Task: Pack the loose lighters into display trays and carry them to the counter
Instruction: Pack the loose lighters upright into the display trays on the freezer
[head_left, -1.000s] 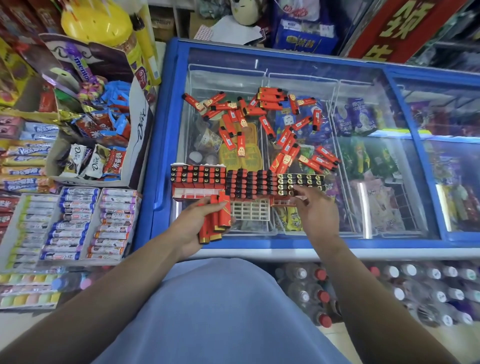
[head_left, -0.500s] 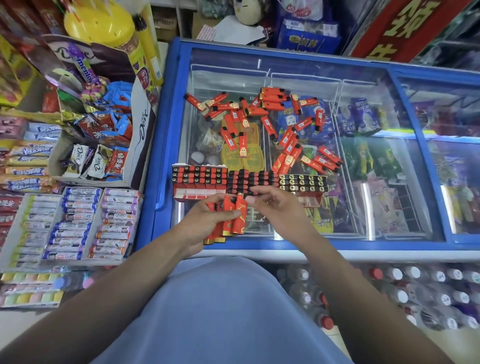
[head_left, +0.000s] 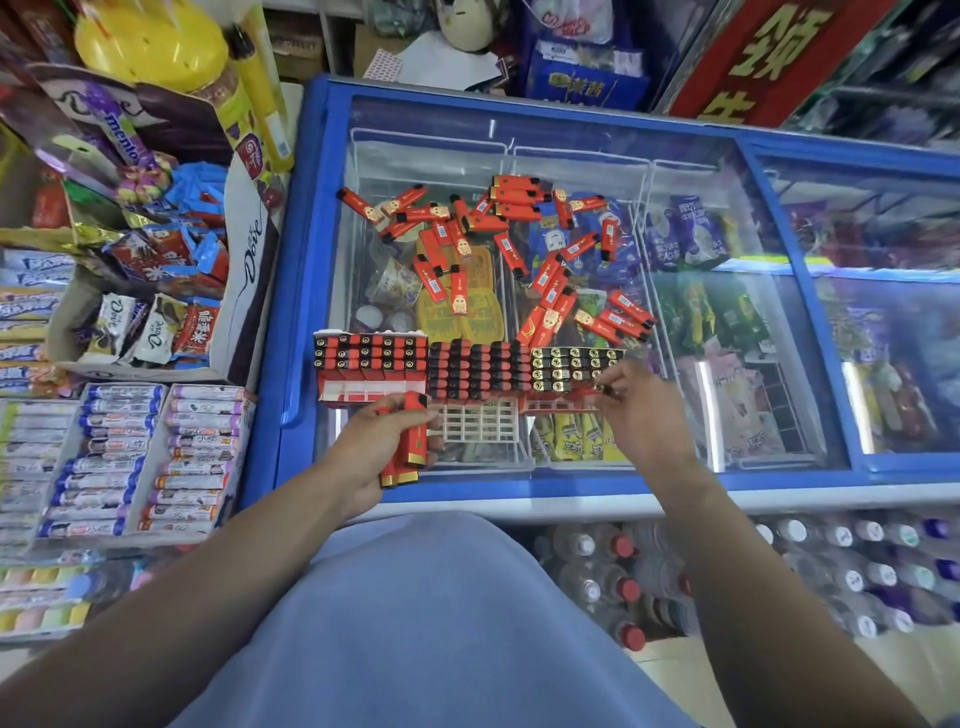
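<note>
Several loose red lighters (head_left: 498, 239) lie scattered on the glass lid of a blue chest freezer (head_left: 291, 291). Three display trays stand side by side at the lid's near edge: a left tray (head_left: 371, 387), a middle tray (head_left: 480, 426) with empty white cells in front, and a right tray (head_left: 563, 401); each holds rows of lighters. My left hand (head_left: 371, 449) grips a small bunch of red lighters (head_left: 410, 447) in front of the left tray. My right hand (head_left: 639, 415) pinches one lighter (head_left: 605, 388) at the front right corner of the right tray's filled rows.
A Dove carton (head_left: 244, 270) of sweets and racks of candy rolls (head_left: 156, 457) crowd the left side. Bottled drinks (head_left: 779, 566) stand below the freezer's front edge. A red sign (head_left: 769, 57) leans at the back right.
My right hand went from the right tray to the bunch in my left hand, took one lighter, and has carried it back to the right tray. The left hand's bunch is smaller.
</note>
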